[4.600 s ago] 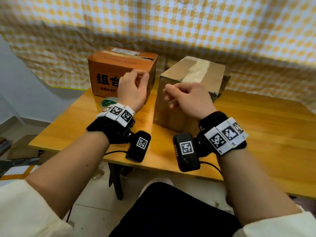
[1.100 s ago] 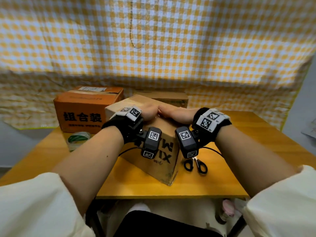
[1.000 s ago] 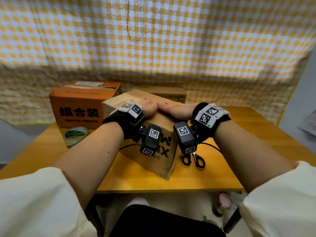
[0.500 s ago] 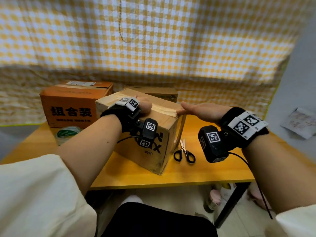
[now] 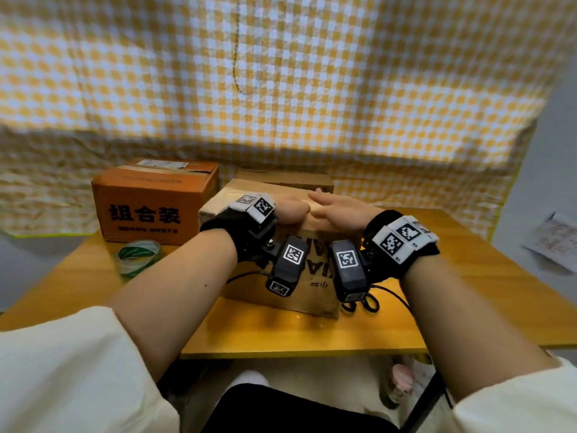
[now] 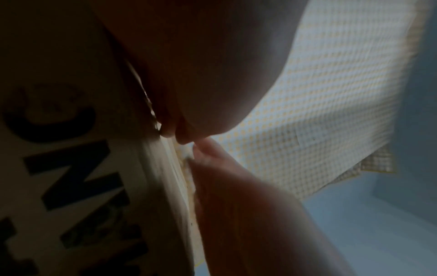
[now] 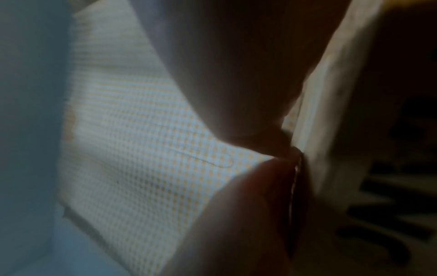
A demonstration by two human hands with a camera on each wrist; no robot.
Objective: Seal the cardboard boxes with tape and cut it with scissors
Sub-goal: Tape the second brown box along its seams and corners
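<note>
on table centre | brown box (image 5: 315, 276) under both hands | right hand (image 5: 338, 210) back on lid beside left hand (image 5: 288, 212), fingers flat | tape pressed down | scissors (image 5: 363, 303) beside box, cut pending

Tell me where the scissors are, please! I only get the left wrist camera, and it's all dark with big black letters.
Observer: The scissors lie on the table, just right of the brown box, half hidden behind the right wrist camera.
Operator: Is the tape roll close?
Observer: The tape roll sits on the table's left side, in front of an orange box.
Operator: Are there more boxes?
Observer: Yes, a third box, plain brown, stands behind the one with the letters.
</note>
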